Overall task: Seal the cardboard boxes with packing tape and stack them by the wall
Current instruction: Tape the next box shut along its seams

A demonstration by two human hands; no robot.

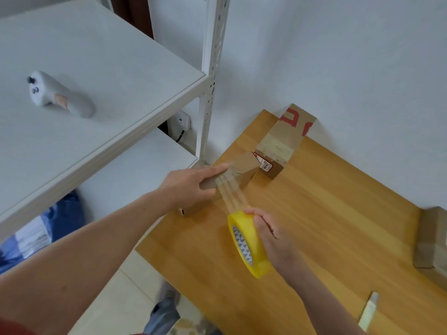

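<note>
From the head view we find the small brown cardboard box (232, 177) near the far left corner of the pale wooden tabletop (326, 226), at about eleven o'clock from the roll of yellow packing tape (249, 245). The left hand (193, 182) lies flat on the box's top, fingers straight and pressing. The right hand (271, 235) grips the roll, and a clear strip of tape (232, 194) runs taut from it up onto the box.

We judge the risks to be the light box sliding or tipping if the pull outweighs the left hand's pressure, and the strip twisting or creasing.

At one o'clock from this box, a longer taped cardboard box with red print (287, 136) lies against the white wall (338, 56), crowding the stacking spot. Another brown cardboard box (433, 243) sits at three o'clock, and a slim pale cutter (368, 310) at five. A white metal shelf (108, 93) at nine o'clock holds a grey handheld controller (60, 95).
</note>
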